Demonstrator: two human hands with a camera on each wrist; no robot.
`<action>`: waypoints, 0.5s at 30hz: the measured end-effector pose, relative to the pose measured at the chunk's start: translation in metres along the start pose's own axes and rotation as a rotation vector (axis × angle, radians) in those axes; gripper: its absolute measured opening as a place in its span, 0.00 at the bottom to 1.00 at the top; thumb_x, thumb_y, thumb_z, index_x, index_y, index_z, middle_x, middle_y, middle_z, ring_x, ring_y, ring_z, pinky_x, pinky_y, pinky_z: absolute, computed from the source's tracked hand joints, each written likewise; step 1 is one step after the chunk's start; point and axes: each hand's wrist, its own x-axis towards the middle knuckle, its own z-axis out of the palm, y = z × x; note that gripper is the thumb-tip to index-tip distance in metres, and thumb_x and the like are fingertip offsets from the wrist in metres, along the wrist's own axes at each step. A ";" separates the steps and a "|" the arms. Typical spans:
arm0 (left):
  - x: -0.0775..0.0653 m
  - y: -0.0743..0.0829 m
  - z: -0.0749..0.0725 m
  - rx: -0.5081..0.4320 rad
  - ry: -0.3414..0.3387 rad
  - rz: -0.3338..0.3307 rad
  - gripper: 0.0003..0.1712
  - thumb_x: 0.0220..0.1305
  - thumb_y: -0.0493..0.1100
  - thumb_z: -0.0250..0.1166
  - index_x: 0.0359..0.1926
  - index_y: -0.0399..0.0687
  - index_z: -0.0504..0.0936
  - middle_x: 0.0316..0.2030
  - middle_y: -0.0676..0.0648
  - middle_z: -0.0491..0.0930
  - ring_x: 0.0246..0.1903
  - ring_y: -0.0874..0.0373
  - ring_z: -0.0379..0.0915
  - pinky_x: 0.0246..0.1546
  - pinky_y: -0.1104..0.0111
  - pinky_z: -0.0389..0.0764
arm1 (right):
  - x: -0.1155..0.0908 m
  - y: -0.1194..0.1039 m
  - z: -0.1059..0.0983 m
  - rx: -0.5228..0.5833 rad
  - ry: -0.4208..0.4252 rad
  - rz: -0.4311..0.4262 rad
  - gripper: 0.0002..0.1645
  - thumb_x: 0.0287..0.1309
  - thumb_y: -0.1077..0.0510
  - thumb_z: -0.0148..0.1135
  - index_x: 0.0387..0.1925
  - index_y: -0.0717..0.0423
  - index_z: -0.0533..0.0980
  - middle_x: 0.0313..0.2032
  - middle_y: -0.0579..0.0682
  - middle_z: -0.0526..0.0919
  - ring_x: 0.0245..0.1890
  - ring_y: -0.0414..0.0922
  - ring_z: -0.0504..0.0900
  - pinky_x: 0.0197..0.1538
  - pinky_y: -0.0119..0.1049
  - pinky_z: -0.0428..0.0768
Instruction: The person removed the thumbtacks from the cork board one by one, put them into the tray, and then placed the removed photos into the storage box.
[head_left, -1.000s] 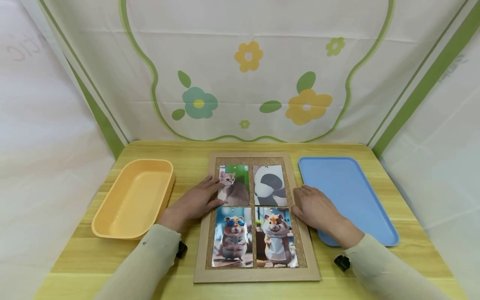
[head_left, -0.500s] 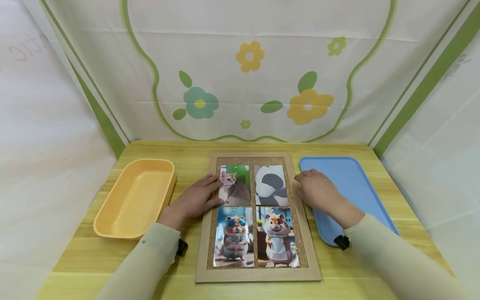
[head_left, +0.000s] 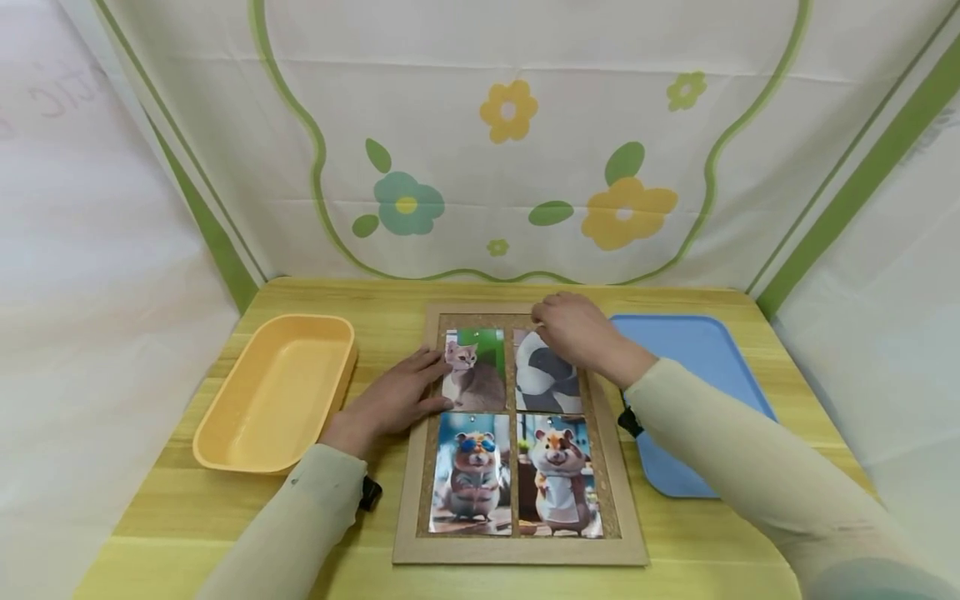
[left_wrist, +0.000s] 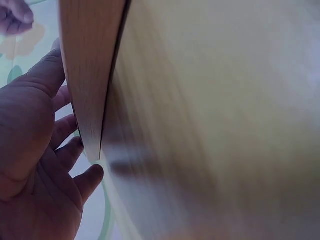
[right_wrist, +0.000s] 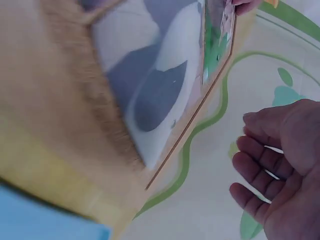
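Observation:
A wood-framed cork board [head_left: 517,552] lies on the table in the head view. Pinned to it are a cat photo [head_left: 483,387], a grey-and-white picture [head_left: 543,383], a hamster in sunglasses [head_left: 474,479] and a hamster in an apron [head_left: 561,479]. Against the frame's left side rests my left hand [head_left: 397,393], fingers reaching to the cat photo's edge; the left wrist view shows it beside the wooden edge. My right hand [head_left: 576,329] hovers by the grey-and-white picture's top, covering its upper right corner. In the right wrist view, its fingers [right_wrist: 255,160] are loosely bent around nothing.
A yellow tub [head_left: 273,392] stands to the left of the board. The blue tray [head_left: 693,367] lies on the right, partly under my right forearm. Behind the wooden table [head_left: 375,292] hangs a white flowered cloth [head_left: 465,167].
My right hand has left the frame's right side and moved up and left over the top of the grey-and-white picture. The left hand stays at the left edge.

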 end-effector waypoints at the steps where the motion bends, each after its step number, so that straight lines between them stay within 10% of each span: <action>1: 0.000 0.000 0.000 -0.001 -0.001 -0.003 0.41 0.77 0.63 0.61 0.81 0.51 0.65 0.83 0.42 0.53 0.83 0.42 0.43 0.80 0.45 0.58 | 0.007 -0.002 0.001 -0.007 -0.007 -0.018 0.12 0.73 0.59 0.64 0.51 0.60 0.85 0.45 0.56 0.89 0.47 0.54 0.86 0.55 0.51 0.84; 15: -0.003 0.004 0.003 -0.025 -0.001 -0.013 0.41 0.76 0.64 0.61 0.81 0.53 0.64 0.83 0.43 0.53 0.84 0.44 0.43 0.80 0.47 0.59 | 0.063 -0.018 0.022 -0.263 -0.008 -0.340 0.11 0.77 0.57 0.61 0.54 0.52 0.84 0.51 0.49 0.87 0.52 0.50 0.82 0.54 0.47 0.78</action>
